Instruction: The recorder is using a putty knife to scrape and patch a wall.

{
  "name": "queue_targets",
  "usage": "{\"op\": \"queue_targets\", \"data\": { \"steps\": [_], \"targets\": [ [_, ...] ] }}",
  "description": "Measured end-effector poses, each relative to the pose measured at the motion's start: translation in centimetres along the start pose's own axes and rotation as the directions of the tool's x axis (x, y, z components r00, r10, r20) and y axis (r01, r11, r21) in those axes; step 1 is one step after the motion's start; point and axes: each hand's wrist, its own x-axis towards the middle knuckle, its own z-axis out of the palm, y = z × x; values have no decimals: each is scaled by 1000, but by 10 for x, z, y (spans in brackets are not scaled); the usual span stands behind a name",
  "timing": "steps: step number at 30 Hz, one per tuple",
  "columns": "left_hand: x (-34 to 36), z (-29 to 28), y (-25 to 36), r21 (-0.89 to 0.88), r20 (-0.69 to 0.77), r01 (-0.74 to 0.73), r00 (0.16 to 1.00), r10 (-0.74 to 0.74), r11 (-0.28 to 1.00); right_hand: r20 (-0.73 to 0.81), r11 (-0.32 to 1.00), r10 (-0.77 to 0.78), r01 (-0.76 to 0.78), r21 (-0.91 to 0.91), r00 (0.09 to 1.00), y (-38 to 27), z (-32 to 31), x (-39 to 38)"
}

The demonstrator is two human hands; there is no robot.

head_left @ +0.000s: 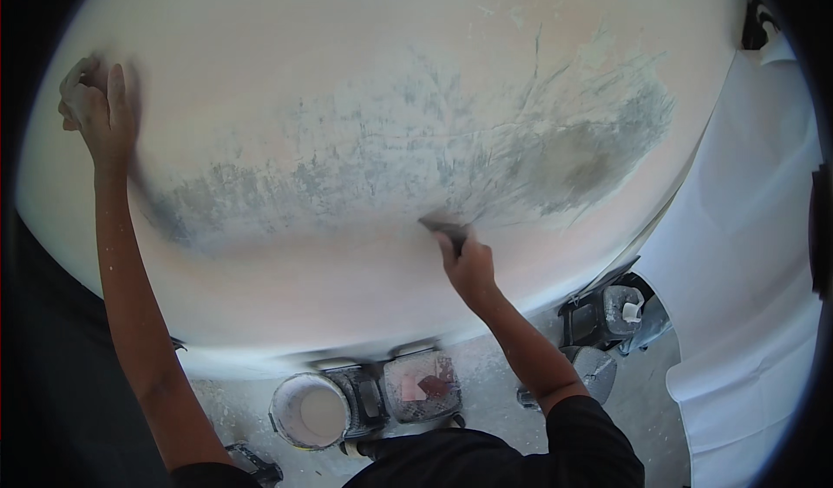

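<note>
A large, curved, pale cream and pinkish panel (312, 288) spreads in front of me, with a grey, scratched and streaked band (347, 154) across its middle. At the panel's far left my left hand (100, 115) rests against the surface, fingers bent and apart, holding nothing I can see. Just below the middle of the streaked band, my right hand (471, 271) grips a dark, flat scraper (446, 228). Its pointed left corner meets the panel. The scraper's handle end is hidden by my fingers.
Below the panel stand a round bucket (279, 414) with pale contents and a dusty stool (423, 388) bearing a pinkish sheet. More dusty stools or containers (599, 371) are at the lower right. A white cloth (746, 228) hangs along the right side.
</note>
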Motion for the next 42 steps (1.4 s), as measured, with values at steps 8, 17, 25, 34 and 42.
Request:
{"op": "queue_targets", "data": {
  "steps": [8,17,25,34,42],
  "targets": [
    [-3,2,-3,-97,-29,18,999,-21,995,-199,994,67,-49,95,978,-12,-8,12],
    [-8,5,-16,-84,-23,22,999,-24,996,-28,989,59,-63,-135,998,-13,-10,11],
    [-4,0,-3,-77,-32,34,999,-36,996,-133,1000,29,-28,8,991,-20,-16,14],
    [-4,-1,-5,-98,-46,32,998,-36,995,-161,990,78,-57,132,984,-22,-13,18],
    [-5,0,-7,-131,-38,5,999,-10,991,-293,960,156,-74,271,943,-27,-22,30]
  ]
}}
